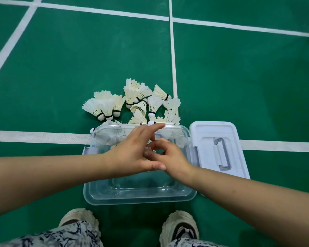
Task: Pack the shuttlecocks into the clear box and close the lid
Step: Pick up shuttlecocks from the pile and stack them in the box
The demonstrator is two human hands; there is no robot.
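Note:
The clear box (139, 198) stands open on the green floor in front of my feet. Its white lid (203, 132), with a grey handle, lies flat on the floor against the box's right side. Several white feather shuttlecocks (132, 102) lie heaped on the floor just beyond the far rim. A few pale shuttlecocks (112, 138) show through the box's far end. Both hands hover over the middle of the box and touch each other. My left hand (132, 154) has its fingers spread, the index pointing at the far rim. My right hand (173, 157) has its fingers curled; something white shows between the hands.
White court lines (34, 137) cross the green floor; one runs under the box and another passes (172, 59) the right of the heap. My two shoes (178, 227) stand just behind the box's near rim.

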